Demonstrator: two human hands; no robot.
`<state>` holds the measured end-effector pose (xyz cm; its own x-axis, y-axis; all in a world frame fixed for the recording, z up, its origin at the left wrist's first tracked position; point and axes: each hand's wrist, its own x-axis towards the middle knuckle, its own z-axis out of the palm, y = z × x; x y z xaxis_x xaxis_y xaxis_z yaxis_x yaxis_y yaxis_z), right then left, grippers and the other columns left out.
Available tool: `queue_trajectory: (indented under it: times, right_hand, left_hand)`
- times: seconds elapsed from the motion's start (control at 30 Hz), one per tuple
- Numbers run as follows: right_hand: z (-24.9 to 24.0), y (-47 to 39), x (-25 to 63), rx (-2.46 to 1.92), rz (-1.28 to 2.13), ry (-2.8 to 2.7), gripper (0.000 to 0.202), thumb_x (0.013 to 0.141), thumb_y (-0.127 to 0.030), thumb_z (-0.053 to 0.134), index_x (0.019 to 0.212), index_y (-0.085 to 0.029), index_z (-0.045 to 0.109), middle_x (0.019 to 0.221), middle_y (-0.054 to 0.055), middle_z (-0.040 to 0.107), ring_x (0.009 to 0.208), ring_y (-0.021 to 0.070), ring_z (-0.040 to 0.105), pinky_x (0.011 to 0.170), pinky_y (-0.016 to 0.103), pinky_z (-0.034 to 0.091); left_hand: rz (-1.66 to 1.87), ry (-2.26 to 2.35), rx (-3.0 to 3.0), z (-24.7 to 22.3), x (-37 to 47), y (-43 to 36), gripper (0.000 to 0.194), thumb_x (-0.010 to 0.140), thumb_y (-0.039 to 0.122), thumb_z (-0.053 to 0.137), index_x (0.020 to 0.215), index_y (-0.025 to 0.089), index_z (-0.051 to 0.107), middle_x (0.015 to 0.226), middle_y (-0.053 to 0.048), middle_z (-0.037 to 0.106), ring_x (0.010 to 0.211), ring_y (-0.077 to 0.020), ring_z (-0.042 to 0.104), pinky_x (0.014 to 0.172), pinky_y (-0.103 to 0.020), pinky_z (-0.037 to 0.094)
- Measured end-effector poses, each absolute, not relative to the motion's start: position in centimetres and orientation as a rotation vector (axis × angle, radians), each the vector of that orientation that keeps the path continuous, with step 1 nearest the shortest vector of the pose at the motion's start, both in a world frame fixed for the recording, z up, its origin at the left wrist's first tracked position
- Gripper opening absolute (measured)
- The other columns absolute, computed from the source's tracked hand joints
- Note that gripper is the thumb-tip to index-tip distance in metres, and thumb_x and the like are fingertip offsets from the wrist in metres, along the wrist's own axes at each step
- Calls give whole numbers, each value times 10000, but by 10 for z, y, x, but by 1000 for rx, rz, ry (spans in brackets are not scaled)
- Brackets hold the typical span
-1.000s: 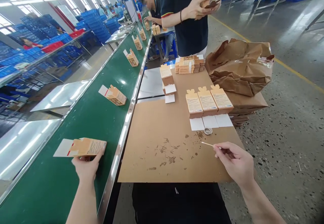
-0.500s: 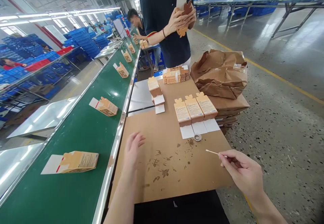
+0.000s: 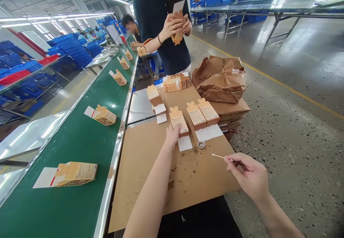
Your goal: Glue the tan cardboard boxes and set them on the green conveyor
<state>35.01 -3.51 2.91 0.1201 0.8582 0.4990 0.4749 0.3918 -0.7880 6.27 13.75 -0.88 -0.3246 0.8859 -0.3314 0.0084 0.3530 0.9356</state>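
Observation:
My left hand grips the near left side of a tan printed carton, which has a white flap hanging toward me. Just right of it, two matching cartons lie side by side with their white flaps out. Between thumb and fingers, my right hand pinches a cotton swab, its white tip pointing left above the brown cardboard sheet. A small round metal tin sits near the flaps, beside dark spots on the cardboard.
On my left runs a green conveyor belt carrying several cartons. A bundle of flat cartons lies at the far end of the table. Brown wrapped packages stand at right. A co-worker opposite holds a carton.
My left hand has reached forward and right to the leftmost of three cartons, which now sits apart from the other two. My right hand still holds the swab.

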Motion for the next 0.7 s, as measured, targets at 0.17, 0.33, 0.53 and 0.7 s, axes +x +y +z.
queue_trajectory:
  times: [0.17, 0.33, 0.53, 0.7]
  right_hand:
    - [15, -2, 337, -1278, 450, -1608, 305, 1164, -395, 774, 919, -276, 912, 826, 67, 910, 651, 227, 830, 644, 339, 743]
    - [-7, 33, 325, -1332, 509, -1750, 285, 1137, -375, 736, 930, -288, 913, 849, 60, 917, 701, 237, 852, 678, 337, 725]
    - [-11, 38, 328, -1354, 486, -1761, 294, 1129, -398, 752, 910, -276, 906, 835, 66, 909, 677, 241, 835, 697, 363, 736]
    - [-8, -1, 301, -1256, 660, -1674, 276, 1169, -396, 776, 1002, -267, 954, 867, 94, 911, 700, 247, 831, 730, 386, 764]
  left_hand:
    - [1335, 1329, 665, -1, 19, 54, 789, 721, 610, 1145, 1370, 287, 834, 1562, -155, 878, 1522, -448, 804, 1253, -566, 669]
    - [1279, 1333, 579, -14, -7, 3, 917, 552, 677, 1244, 1244, 213, 864, 1394, -205, 934, 1382, -496, 876, 1206, -652, 706]
    - [1196, 1360, 730, -9, -12, 1, 911, 614, 673, 1244, 1296, 226, 838, 1439, -197, 929, 1416, -470, 870, 1258, -663, 684]
    - [1169, 1356, 776, 2, -7, 2, 945, 573, 697, 1244, 1269, 240, 798, 1367, -177, 941, 1341, -458, 894, 1203, -654, 712]
